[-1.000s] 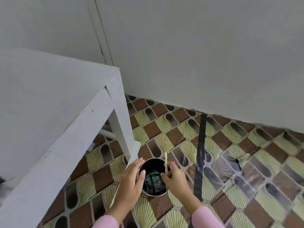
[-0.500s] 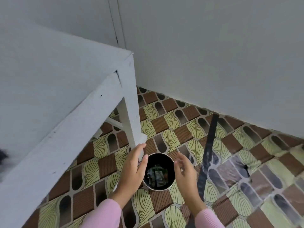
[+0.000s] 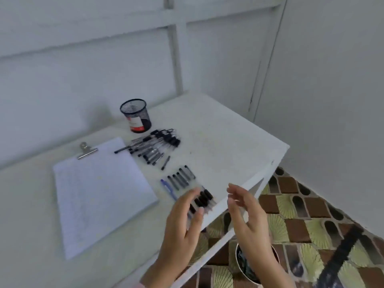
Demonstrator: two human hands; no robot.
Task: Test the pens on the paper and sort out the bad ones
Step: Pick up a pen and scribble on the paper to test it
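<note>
- Left hand (image 3: 182,222): fingers straight and loosely spread, holding nothing. It hovers over the near right edge of the white table (image 3: 239,129), and I cannot tell whether it touches anything.
- Right hand (image 3: 249,223): likewise relaxed and empty, palm turned toward the left hand. I log it as past the table edge, over the floor, and apart from the left hand.
- Black-capped pens (image 3: 203,199): a small group lying side by side at the table edge. Part of the group is covered by the left fingertips (image 3: 200,210), and blur stops me counting them.
- Row of pens (image 3: 181,177): laid parallel just beyond that group, with a blue pen (image 3: 168,188) at the row's left end.
- Pen pile (image 3: 155,145): a larger loose heap farther back, with one short dark piece (image 3: 165,163) lying alone between the heap and the row.
- Mesh cup (image 3: 136,115): black, upright, with a red and white label. It stands just behind the heap.
- Paper (image 3: 99,194): a white sheet under a metal clip (image 3: 86,151), left of all the pens. I see faint marks on it but cannot read them.
- Round bin (image 3: 244,267): on the patterned floor tiles (image 3: 301,215) below the right hand, which half hides it. Its contents are dark and unclear.
- Dark strip (image 3: 340,256): runs across the tiles, right of the bin.
</note>
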